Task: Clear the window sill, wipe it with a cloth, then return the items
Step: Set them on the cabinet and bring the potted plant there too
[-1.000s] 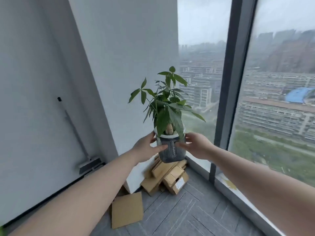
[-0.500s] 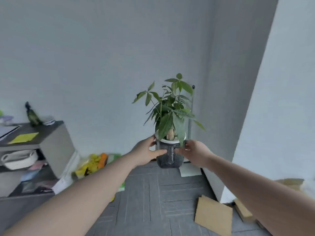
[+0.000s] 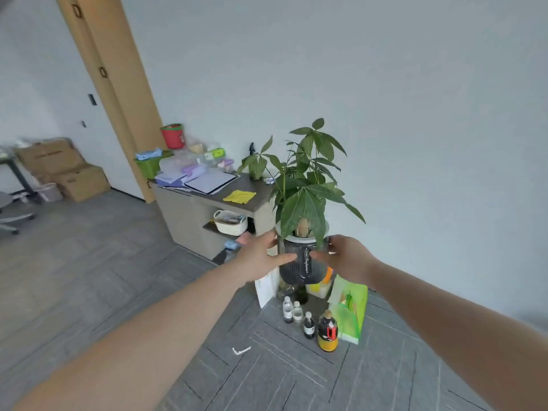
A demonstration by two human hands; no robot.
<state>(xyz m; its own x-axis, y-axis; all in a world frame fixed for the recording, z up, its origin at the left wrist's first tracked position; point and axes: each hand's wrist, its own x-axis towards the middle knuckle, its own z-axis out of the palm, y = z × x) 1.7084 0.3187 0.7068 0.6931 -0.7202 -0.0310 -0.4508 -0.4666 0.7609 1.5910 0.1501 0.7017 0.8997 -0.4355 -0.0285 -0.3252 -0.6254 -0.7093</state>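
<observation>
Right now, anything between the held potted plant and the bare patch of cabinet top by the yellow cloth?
Nothing visible blocks it. Left hand and right hand hold the potted plant in open air short of the cabinet. The yellow cloth lies flat; papers crowd the far end.

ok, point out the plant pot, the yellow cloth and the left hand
plant pot [image 3: 302,269]: head view, dark ribbed wall below the label.
yellow cloth [image 3: 239,196]: head view, middle of the cloth on the cabinet top.
left hand [image 3: 261,256]: head view, back of the hand.
</observation>
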